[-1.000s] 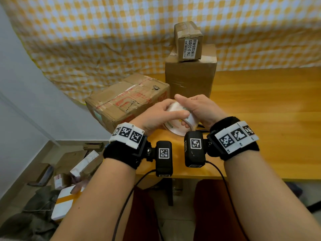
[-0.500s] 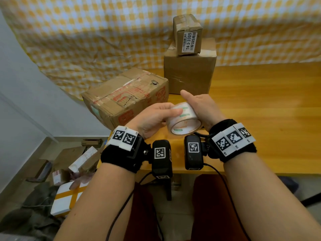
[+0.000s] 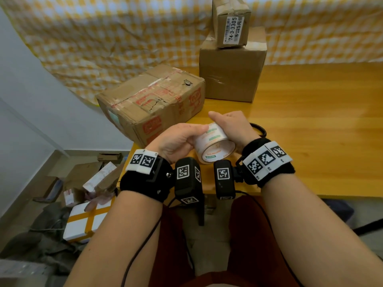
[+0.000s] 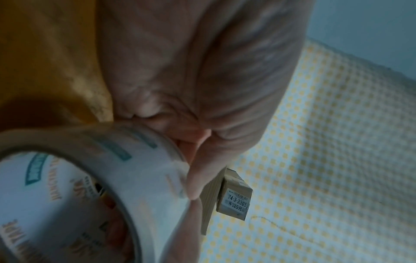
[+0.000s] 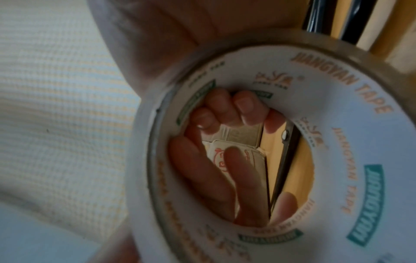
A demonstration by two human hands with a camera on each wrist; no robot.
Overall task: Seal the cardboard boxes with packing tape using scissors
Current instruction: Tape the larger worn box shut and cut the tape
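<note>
A roll of clear packing tape [image 3: 215, 146] with a white printed core is held over the near table edge. My left hand [image 3: 180, 139] grips its left side, thumb lying on the outer wrap [image 4: 135, 169]. My right hand [image 3: 230, 125] curls over the right side, and its fingers [image 5: 213, 169] show through the core [image 5: 337, 142]. Black-handled scissors [image 3: 259, 129] lie on the table just behind the right hand, with their blades [image 5: 286, 160] visible through the core. A worn cardboard box [image 3: 153, 100] sits at the table's left. A taller box [image 3: 232, 73] carries a small labelled box [image 3: 231, 21].
The wooden table [image 3: 321, 131] stretches away to the right. A yellow checked cloth [image 3: 114, 38] hangs behind the boxes. On the floor at the left lie a white box with yellow tape [image 3: 83, 220] and several scraps of cardboard.
Both hands have tilted the roll, so its outer wrap and core opening now show more. The left thumb now lies across the wrap. The boxes have not moved.
</note>
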